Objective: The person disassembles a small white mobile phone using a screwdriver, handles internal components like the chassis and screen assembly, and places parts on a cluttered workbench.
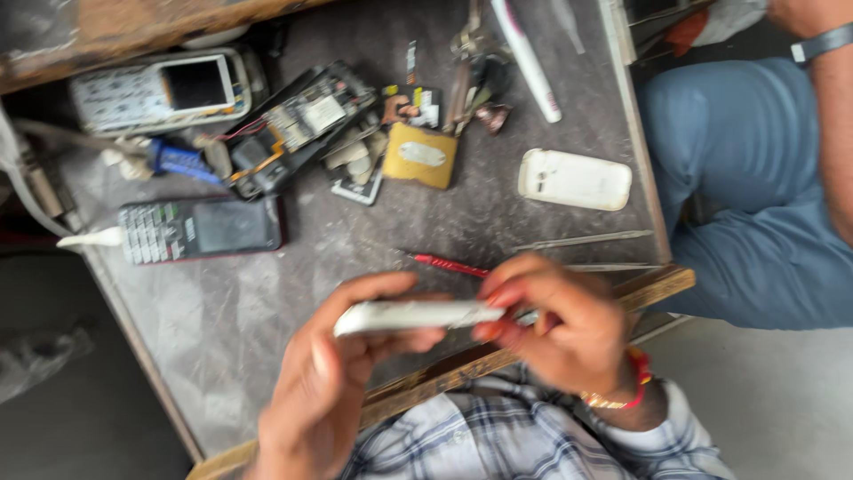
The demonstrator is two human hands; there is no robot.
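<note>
Two bare hands meet at the lower middle of the frame over a slim white phone point(418, 316), a flat, smooth, rounded-edged slab seen edge-on and blurred. The left hand point(333, 378) comes up from the lower left, thumb on top and fingers curled under, gripping the phone's left end. The right hand point(555, 324) reaches in from the lower right, fingertips pinched on the phone's right end; a red and gold bracelet point(626, 387) circles its wrist above a plaid sleeve point(533, 436).

Beneath them lies a worn, scuffed grey worktable point(267, 302) with a rough wooden front edge. Just above the hands rests a thin red-handled tool point(449, 264), and to its right thin metal tweezers point(582, 240). At centre left lies a dark keypad phone point(200, 229); at upper left a pale keypad phone point(164, 89). Near the top centre sit an opened phone with bare circuit board point(298, 124) and a square yellow battery point(420, 156). A glossy white back cover point(575, 180) lies at right. Another person's blue trouser leg point(755, 196) fills the right edge.
</note>
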